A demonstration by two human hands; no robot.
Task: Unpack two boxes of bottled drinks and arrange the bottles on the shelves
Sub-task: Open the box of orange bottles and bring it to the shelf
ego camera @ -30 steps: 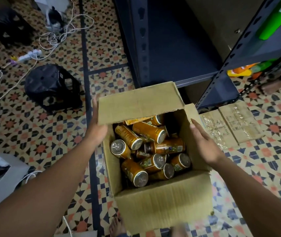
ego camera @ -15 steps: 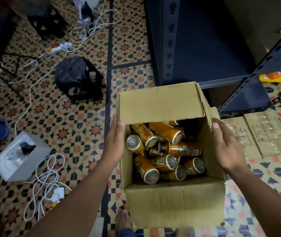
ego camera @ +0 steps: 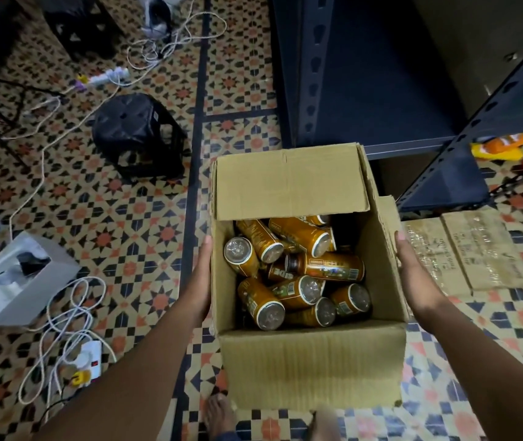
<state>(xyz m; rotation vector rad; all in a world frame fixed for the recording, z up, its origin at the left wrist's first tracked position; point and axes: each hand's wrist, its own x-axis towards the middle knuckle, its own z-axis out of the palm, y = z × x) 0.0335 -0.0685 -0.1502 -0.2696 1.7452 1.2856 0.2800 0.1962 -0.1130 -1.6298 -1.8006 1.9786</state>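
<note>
Cardboard is sitting between my palms. My left hand (ego camera: 201, 281) is pressing flat, fingers straight, on the left wall of the box (ego camera: 311, 361). My right hand (ego camera: 413, 268) is pressing the same way on the right flap, and neither is curling round anything. The box is standing open at lower middle of the frame. Orange bottles (ego camera: 333, 265) are lying jumbled on their sides inside it. Its far flap is leaning partly over the opening. The dark metal shelf (ego camera: 381, 90) is waiting just beyond, at upper right. I am judging this as settling the first box before unloading. Next I am expecting to free one hand, grip a top bottle round its body and lift it clear of that flap.
</note>
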